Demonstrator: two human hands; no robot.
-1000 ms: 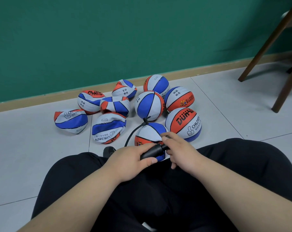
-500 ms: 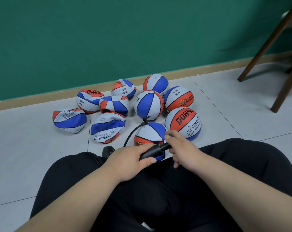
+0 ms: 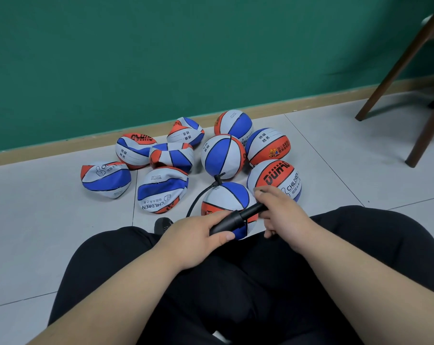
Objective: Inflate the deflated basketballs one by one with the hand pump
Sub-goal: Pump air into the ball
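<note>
Head view: left hand (image 3: 198, 235) wraps the pump (image 3: 232, 221) barrel; right hand (image 3: 280, 215) clenches its handle, over the ball (image 3: 226, 199) on the floor at 12 o'clock. Light, soft ball will likely roll; grip the rigid barrel firmly.

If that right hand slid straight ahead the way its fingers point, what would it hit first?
Probably the ball being pumped. The right hand, closed on the pump handle, points its fingers leftward toward that ball, which looks almost against the fingertips, though depth is hard to judge from this view.
</note>
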